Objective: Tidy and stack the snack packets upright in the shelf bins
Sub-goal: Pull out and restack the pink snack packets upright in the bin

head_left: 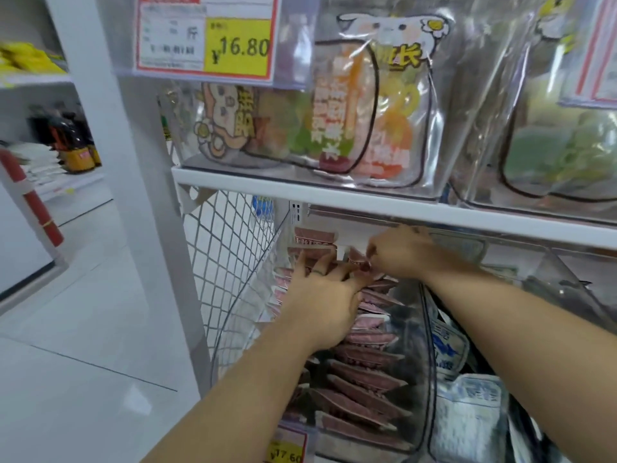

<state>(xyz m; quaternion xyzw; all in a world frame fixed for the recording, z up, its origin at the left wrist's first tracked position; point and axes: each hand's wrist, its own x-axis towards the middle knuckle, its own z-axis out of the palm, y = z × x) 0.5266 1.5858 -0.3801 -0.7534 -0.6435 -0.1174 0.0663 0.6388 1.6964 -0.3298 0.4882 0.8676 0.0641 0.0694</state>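
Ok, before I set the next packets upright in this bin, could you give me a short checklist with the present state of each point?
1. Right hand grips a maroon packet: ok, it pinches one at the back.
2. Left hand steadies the row: ok, spread fingers rest on the packets.
3. Front packets upright: not ok, they lean overlapped.
4. Free room at the back of the clear bin: cannot tell, hands cover it.
5. White-and-blue packets kept out of this bin: ok, they lie beyond its right wall.

Left grip (320, 295) flat on pink packets (364, 379), right grip (397, 252) pinching one
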